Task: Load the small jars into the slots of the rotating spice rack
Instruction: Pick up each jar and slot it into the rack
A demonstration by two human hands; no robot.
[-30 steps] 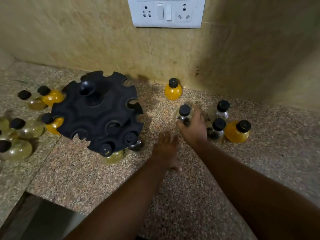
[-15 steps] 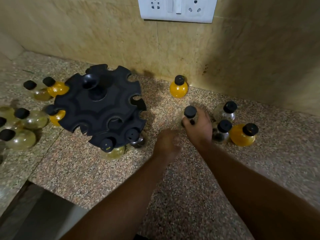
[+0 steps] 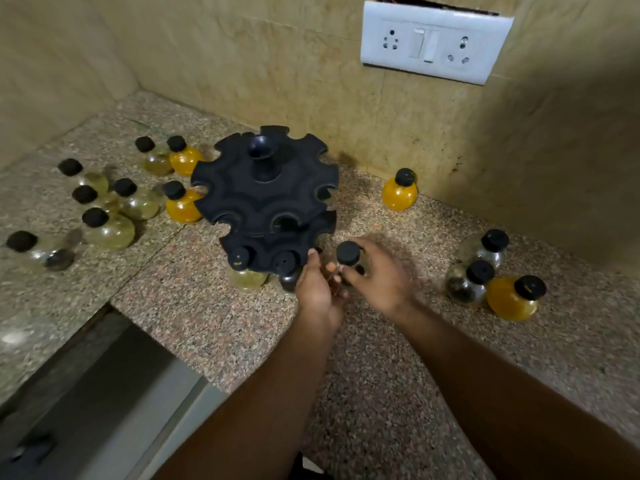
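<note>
The right hand (image 3: 377,282) is closed around a small jar (image 3: 348,258) with a black cap, holding it just beside the low front-right edge of the black rack (image 3: 266,199). The left hand (image 3: 317,289) is next to it, fingers partly curled and touching the lower ring of the rack; it is not clear if it grips anything. The rack stands on the speckled counter (image 3: 207,317), near the back wall. Two jars (image 3: 244,268) already sit in slots on the front of the lower ring. The top ring's slots look bare. More jars (image 3: 107,223), some clear and some yellow, stand in a bunch on the counter left of the rack. One yellow jar (image 3: 400,192) stands alone by the back wall. Three others (image 3: 485,271) stand together toward the right side of the counter. A white socket plate (image 3: 433,43) is on the wall above.
</note>
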